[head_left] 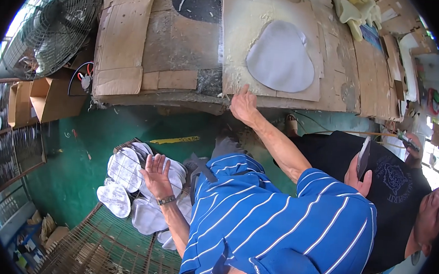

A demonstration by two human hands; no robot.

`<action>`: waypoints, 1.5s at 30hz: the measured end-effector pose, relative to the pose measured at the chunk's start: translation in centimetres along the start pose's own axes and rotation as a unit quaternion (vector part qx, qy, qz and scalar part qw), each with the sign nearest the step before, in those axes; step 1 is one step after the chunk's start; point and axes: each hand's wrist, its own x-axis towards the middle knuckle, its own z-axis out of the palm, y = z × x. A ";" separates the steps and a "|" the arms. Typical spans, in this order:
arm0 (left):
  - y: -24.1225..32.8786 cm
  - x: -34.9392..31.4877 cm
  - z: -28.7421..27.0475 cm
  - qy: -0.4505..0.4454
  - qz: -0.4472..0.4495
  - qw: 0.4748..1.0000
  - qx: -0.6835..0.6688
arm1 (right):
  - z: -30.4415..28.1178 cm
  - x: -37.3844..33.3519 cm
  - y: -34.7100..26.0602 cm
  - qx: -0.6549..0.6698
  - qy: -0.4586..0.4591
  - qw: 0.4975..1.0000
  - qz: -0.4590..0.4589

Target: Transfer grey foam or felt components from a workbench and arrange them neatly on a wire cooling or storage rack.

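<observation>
My left hand point(157, 176), a watch on its wrist, is raised palm up with the fingers spread and nothing in it. Behind it lie several whitish, rounded fabric-like pads point(125, 170) on a wire rack. My right hand point(244, 107) is at the table's front edge, its index finger stretched toward a cardboard sheet point(233, 61) and the other fingers curled. Nothing shows in that hand. Farther in on the sheet, apart from my finger, a large pale grey rounded pad point(281, 57) lies flat. Yellowish residue is spread around the pad.
At my right a person in a black shirt point(373, 193) holds a phone point(363, 156) in one hand and a tool with a hose point(405, 140) in the other. A big fan point(52, 23) and cardboard box point(54, 100) stand left. Yellowish foam pieces point(358, 13) lie far right.
</observation>
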 end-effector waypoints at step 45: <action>-4.6 2.0 3.4 -0.025 -0.123 0.992 0.000 | 2.8 -1.5 1.3 0.298 -0.100 0.934 0.169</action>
